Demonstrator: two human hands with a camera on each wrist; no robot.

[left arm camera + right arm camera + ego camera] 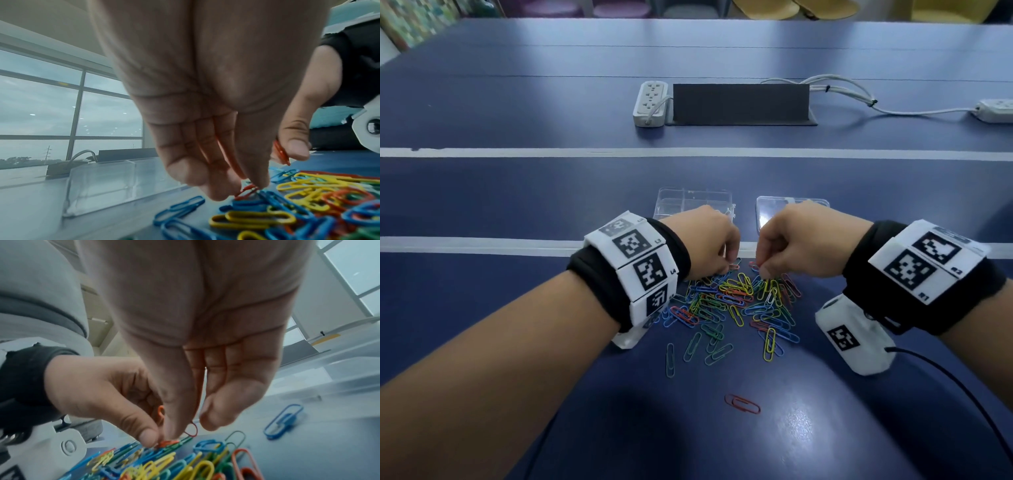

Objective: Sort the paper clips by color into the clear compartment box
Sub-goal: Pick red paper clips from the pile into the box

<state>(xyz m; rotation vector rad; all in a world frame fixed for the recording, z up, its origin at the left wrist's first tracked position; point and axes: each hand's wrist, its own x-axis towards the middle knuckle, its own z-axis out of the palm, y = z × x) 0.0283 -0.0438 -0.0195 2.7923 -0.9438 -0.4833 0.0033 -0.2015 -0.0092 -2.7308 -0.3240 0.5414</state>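
While both hands' fingers work the pile (736,305) — L hand (705,243) & R hand (801,246) each pinch red clips.

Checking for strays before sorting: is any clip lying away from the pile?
Yes. One red paper clip lies alone on the table, nearer the person than the main pile, well apart from it.

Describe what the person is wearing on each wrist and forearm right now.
Both forearms are bare. The left hand has a black fabric cuff wrapped by white blocky panels printed with black square fiducial markers. The right hand wears a matching black cuff and marker panels, plus a white camera housing under the wrist, trailing a black cable.
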